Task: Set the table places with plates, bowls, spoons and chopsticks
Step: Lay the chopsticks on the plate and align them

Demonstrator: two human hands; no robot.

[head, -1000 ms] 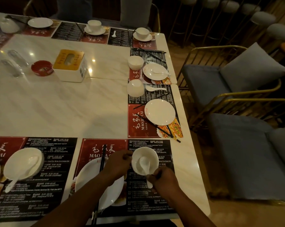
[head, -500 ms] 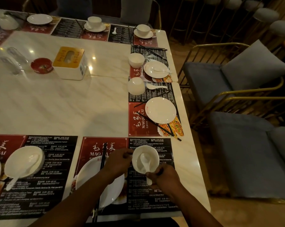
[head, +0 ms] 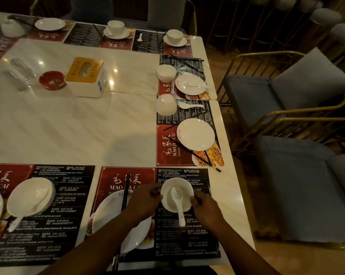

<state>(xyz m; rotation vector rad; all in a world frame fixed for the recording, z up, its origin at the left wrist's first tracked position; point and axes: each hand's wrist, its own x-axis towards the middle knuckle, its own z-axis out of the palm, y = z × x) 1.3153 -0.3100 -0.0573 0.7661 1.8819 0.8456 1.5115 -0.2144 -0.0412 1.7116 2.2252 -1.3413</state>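
Let go of spoon [head: 177, 197], left lying in bowl [head: 186, 187]; now gripping bowl by both sides with left hand [head: 145, 201] and right hand [head: 205, 209]. Probably nearly done with this place.

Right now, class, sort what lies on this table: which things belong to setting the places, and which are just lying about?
Job in hand: bowl, gripped by left hand and right hand; spoon in it; plate; chopsticks.
Lying about: tissue box; red ashtray; clear glasses.

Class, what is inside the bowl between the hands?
A white spoon lies in the bowl, handle sticking out over the near rim. The bowl's floor under the spoon is covered.
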